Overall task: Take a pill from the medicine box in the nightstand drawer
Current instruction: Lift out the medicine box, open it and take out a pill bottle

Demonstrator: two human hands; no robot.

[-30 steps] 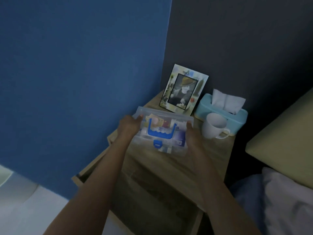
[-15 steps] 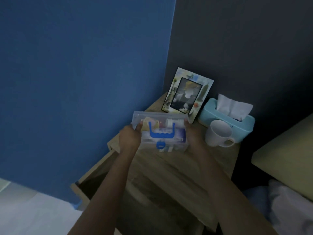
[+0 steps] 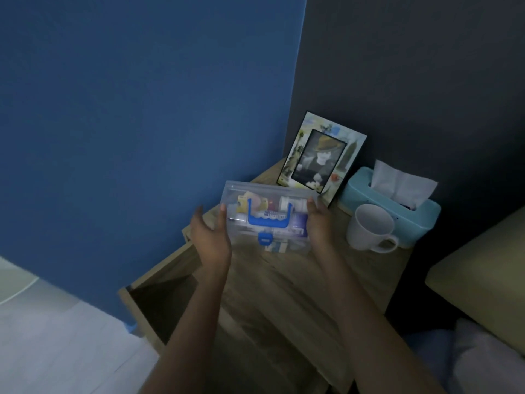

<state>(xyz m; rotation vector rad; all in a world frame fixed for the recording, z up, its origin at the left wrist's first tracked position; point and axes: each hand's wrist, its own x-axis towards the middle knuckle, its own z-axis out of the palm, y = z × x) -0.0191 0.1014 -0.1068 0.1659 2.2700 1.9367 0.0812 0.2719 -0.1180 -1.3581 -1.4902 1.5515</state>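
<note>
Sitting on the nightstand (image 3: pixel 298 285) in the middle of the frame, the medicine box (image 3: pixel 267 220) is out of the open drawer (image 3: pixel 159 302) at lower left. The right hand (image 3: pixel 319 223) holds its end steady; the left hand (image 3: pixel 211 237) is spread open beside it, maybe ready for the blue latch (image 3: pixel 264 239).

Bedroom: nightstand (image 3: pixel 298 294), pillow (image 3: pixel 488 362).

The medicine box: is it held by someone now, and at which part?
The medicine box sits between both hands at its short ends. The right hand grips the right end; the left hand looks open beside the left end.
</note>
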